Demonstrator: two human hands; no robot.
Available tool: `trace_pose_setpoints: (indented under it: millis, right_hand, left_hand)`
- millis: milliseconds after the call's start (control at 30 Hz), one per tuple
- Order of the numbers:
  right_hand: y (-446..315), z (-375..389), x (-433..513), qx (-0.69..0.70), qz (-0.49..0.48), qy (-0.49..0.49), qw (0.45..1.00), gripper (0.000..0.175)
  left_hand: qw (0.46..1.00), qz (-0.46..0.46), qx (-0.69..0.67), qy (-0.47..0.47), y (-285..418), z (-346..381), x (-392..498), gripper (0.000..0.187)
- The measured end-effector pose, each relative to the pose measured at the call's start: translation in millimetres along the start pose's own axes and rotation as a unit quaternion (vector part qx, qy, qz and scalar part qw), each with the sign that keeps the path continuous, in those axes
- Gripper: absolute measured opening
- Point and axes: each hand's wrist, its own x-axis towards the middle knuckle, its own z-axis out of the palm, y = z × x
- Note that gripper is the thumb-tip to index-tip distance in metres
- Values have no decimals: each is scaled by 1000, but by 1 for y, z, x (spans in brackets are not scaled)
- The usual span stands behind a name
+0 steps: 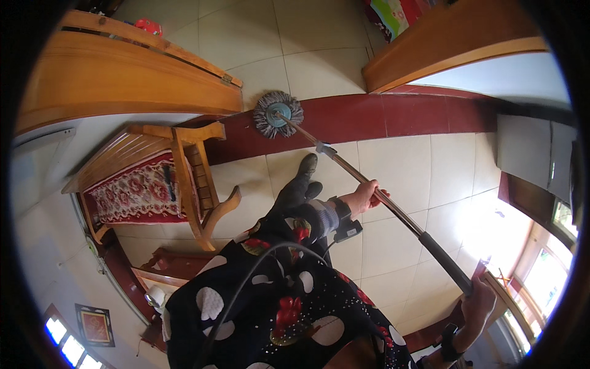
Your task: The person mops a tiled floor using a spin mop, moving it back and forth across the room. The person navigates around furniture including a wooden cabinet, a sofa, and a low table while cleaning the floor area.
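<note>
A round string mop head with a pale blue-green disc rests on the dark red floor strip at a doorway, its edge reaching onto the cream tiles. From it a metal mop handle slants down to the right. My left hand is closed around the middle of that handle, a strap and a small black device at its wrist. Around the end of the black grip, at the lower right, my right hand is wrapped, with a black band on the wrist.
A wooden bench with a floral cushion stands at left. Wooden door frames flank the opening. My shoe is just below the red strip. A pale cabinet stands at right, colourful fabric beyond the doorway.
</note>
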Motion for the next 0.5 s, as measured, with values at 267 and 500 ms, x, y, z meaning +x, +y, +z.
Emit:
trace_pose_setpoints:
  millis: [267,500]
  right_hand:
    - [-40,-6,33,67,10,-6,998,13]
    - [-126,-3,95,144,-39,-8,989,21]
  left_hand:
    - [989,125,82,22,96,23,-28,15]
    - [949,293,116,-21,213,-8,-59,13]
